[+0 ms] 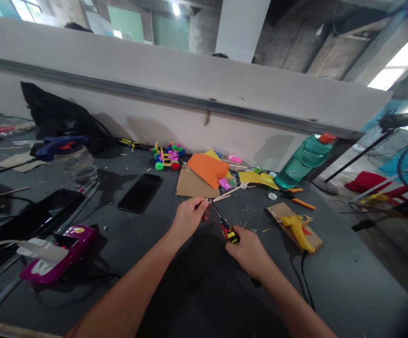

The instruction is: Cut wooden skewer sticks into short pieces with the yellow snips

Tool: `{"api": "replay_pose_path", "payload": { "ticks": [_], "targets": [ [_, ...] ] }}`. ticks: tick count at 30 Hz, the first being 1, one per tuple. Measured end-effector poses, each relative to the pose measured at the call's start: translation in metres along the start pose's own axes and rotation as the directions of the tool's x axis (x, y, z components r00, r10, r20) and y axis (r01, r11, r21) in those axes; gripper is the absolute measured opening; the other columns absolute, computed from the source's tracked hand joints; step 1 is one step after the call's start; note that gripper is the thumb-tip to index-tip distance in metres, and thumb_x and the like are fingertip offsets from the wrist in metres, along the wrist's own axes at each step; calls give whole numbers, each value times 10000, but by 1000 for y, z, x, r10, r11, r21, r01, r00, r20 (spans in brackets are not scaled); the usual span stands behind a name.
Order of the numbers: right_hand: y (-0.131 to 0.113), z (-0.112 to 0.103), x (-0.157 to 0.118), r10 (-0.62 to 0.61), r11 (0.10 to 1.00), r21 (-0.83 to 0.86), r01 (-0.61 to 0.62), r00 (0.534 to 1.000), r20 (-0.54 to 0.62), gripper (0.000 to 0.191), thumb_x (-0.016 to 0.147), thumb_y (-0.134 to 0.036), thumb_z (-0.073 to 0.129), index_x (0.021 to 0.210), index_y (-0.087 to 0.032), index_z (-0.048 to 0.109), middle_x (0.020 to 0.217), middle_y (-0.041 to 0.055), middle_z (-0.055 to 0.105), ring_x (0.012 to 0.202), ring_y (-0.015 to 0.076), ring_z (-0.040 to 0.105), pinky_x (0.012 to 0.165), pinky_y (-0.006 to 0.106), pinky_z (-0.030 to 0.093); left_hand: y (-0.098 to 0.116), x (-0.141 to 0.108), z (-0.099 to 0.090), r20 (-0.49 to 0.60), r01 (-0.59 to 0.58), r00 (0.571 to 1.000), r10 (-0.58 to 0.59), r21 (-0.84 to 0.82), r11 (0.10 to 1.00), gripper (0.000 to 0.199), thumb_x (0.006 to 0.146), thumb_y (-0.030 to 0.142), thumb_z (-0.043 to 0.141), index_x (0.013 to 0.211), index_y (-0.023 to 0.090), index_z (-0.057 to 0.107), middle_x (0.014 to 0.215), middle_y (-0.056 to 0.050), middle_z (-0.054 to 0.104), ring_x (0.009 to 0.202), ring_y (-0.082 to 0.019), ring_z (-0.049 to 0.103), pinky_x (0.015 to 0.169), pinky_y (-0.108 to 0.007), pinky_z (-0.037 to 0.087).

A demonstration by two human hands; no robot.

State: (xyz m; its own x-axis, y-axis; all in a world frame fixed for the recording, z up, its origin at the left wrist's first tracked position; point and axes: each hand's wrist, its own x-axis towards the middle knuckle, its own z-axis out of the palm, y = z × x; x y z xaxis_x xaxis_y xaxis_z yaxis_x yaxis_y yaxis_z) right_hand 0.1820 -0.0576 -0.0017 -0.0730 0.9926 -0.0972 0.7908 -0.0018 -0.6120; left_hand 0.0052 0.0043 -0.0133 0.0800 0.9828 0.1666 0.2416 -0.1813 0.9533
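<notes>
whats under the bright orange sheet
A flat brown cardboard piece shows beneath the thin orange sheet, and a yellow sheet peeks out behind; anything else it covers is hidden.

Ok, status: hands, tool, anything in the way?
Right hand gripping screwdriver, tip at left fingers. Left hand pinched; anything held, too small to tell. Thin sticks just beyond; yellow glue gun off right.
</notes>
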Motion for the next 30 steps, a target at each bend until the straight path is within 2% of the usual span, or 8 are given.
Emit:
{"api": "replay_pose_path", "payload": {
  "ticks": [2, 5, 13, 18, 30],
  "targets": [
    [-1, 0, -1, 4, 1000, 0, -4, 1000, -3, 143, 645, -197, 491, 767, -178, 564, 682, 29, 615, 640, 159, 541, 561, 224, 315, 1, 2, 1, 12, 39, 999, -38, -95, 995, 235, 806, 360, 500, 704, 168, 591, 577, 32, 566, 498, -112, 560, 501, -213, 438],
    [-1, -3, -2, 2, 999, 46, -3, 1000, 25, 137, 648, -190, 487, 759, -175, 566, 685, 21, 615, 646, 156, 542, 565, 219, 321, 3, 2, 1, 18, 31, 999, -29, -146, 989, 195, 783, 335, 534, 707, 167, 594, 582, 37, 554, 521, -106, 556, 522, -211, 440],
    [1, -13, 1, -26, 990, 142, 10, 994, 107, 116, 649, -176, 481, 719, -157, 571, 640, -8, 575, 602, 128, 492, 535, 203, 311, 5, -1, 1, 21, -6, 1000, 8, -101, 995, 159, 777, 300, 538, 743, 173, 627, 588, 28, 580, 542, -109, 553, 534, -213, 442],
    [2, -16, 2, -28, 981, 196, 1, 990, 138, 163, 657, -187, 483, 767, -147, 596, 665, -6, 576, 615, 129, 492, 540, 203, 326, 5, -2, 3, 38, 5, 999, -1, -93, 996, 186, 789, 319, 527, 707, 172, 607, 595, 19, 588, 517, -106, 563, 513, -209, 438],
    [1, -16, 1, -37, 984, 179, 11, 989, 145, 183, 655, -191, 479, 771, -138, 610, 682, -3, 590, 649, 138, 504, 557, 209, 329, 10, -6, 3, 15, -19, 1000, 20, -12, 1000, 155, 788, 290, 527, 706, 180, 601, 593, 35, 585, 536, -103, 573, 524, -196, 432]
  ]
}}
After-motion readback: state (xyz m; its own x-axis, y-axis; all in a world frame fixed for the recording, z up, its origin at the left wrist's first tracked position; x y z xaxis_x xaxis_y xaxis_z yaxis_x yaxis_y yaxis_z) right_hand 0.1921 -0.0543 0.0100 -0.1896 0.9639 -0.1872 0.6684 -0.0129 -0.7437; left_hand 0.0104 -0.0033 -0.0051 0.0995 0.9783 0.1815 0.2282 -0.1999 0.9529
